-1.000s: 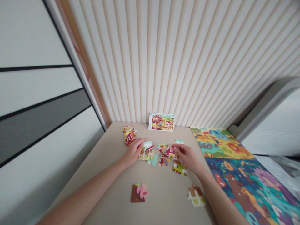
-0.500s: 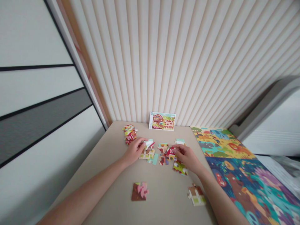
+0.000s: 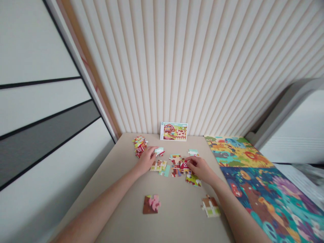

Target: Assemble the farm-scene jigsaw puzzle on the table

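My left hand (image 3: 146,160) is closed, its thumb and fingertips at the edge of a light-blue and red puzzle piece (image 3: 159,152). Just below that lie a white-fence piece (image 3: 159,165) and a pale blue-green piece (image 3: 165,171). With bent fingers, my right hand (image 3: 201,167) pinches a red barn piece (image 3: 184,164). Left of this piece are a brown-patched piece (image 3: 175,159) and a purple-brown piece (image 3: 176,171). A green piece (image 3: 193,180) sits below my right fingers, and a light-blue-topped piece (image 3: 193,153) lies behind them.
A heap of puzzle pieces (image 3: 139,145) lies at the back left of the table (image 3: 121,216). The farm picture card (image 3: 173,131) leans on the ribbed wall. Nearer lie a pig piece (image 3: 151,204) and another fence piece (image 3: 211,206). Two finished-looking puzzles (image 3: 239,152) cover the right side.
My left hand has shifted the light-blue and red piece away from me, uncovering more of the fence piece. My right hand stays at the barn piece. The view has tilted slightly.
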A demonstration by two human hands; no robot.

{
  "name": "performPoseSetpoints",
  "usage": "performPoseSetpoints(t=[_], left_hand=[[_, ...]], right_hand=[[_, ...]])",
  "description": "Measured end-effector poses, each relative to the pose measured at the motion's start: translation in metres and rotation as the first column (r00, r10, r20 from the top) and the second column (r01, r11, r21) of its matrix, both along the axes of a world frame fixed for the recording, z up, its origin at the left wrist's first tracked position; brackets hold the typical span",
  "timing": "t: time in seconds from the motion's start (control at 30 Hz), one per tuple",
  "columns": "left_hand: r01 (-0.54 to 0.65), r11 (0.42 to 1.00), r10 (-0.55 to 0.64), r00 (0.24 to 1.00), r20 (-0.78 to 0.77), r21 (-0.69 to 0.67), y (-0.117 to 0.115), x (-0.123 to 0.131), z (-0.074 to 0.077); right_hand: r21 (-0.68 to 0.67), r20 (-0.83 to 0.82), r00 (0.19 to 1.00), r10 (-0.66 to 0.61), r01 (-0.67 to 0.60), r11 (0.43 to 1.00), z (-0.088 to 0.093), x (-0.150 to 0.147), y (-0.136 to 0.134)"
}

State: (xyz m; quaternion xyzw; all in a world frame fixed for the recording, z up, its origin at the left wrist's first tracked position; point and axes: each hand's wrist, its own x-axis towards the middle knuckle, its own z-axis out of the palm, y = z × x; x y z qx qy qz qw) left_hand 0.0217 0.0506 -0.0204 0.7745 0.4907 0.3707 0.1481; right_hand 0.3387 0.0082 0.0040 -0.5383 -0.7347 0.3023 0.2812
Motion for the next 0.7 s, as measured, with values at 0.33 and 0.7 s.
performPoseSetpoints(t=[0.33, 0.7], left_hand=[[-0.101, 0.982, 0.123, 0.983, -0.134, 0.161, 0.020, 0.010, -0.010], [0.098, 0.979, -0.017, 0.914, -0.406, 0.179, -0.017, 0.007, 0.006]], right_hand=[[0.001, 0.019, 1.000, 0.023, -0.023, 1.000, 0.005, 0.000, -0.004], [-0.020, 0.017, 1.000, 0.020, -0.019, 1.000, 0.005, 0.001, -0.004]])
